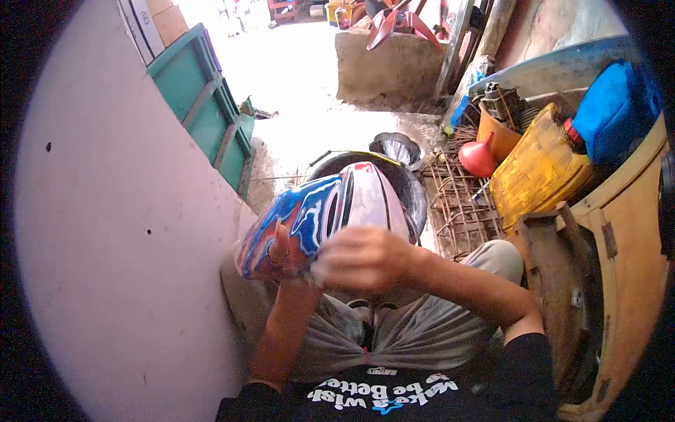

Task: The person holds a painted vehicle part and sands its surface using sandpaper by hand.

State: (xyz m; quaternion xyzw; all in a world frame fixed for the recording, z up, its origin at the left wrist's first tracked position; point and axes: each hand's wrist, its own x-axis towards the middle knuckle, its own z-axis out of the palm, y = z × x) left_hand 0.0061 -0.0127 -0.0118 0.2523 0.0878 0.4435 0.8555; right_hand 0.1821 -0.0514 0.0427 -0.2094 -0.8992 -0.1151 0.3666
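A curved painted shell [302, 211], blue, white and reddish-brown on the left and white with black lines on the right, rests tilted over my lap. It looks like a vehicle body part, but I cannot tell which. My left hand [278, 247] grips its near left side; the thumb shows on the surface and the other fingers are hidden. Across the near edge of the shell, my right hand [362, 259] is curled closed and smeared by motion. Whatever lies in its fingers is hidden. Behind the shell stands a black basin [415, 193].
A pale wall [133, 211] stands close on my left, with a green panel [190, 84] beyond. To the right are a rusty metal grid [453, 204], a pink funnel [479, 156], a yellow jerrycan [538, 172], a blue cloth-like bundle [617, 116] and a wooden piece [626, 232].
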